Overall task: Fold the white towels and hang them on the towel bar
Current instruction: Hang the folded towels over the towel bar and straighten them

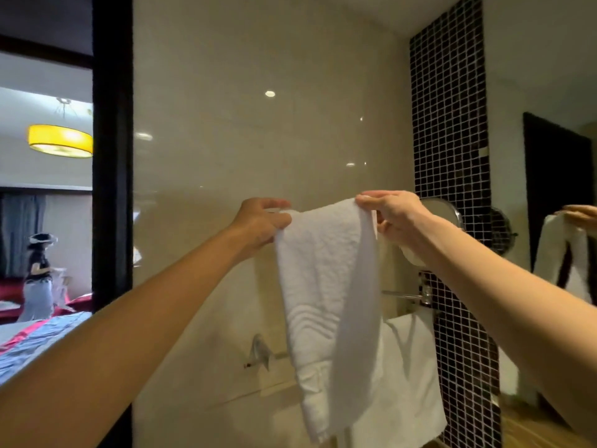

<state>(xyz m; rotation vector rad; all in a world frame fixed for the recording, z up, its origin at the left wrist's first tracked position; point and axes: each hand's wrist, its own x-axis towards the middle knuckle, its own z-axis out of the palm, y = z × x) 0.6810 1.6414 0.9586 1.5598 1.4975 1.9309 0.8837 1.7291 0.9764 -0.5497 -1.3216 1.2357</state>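
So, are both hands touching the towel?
Touching. The head view shows the left hand pinching the top left corner of the towel, and the right hand pinching its top right corner.

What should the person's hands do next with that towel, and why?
Probably lower the white towel toward the towel bar and drape it over the bar's bare left stretch. The left hand and right hand pinch its top edge, it hangs folded narrow, and a hung towel occupies the right side.
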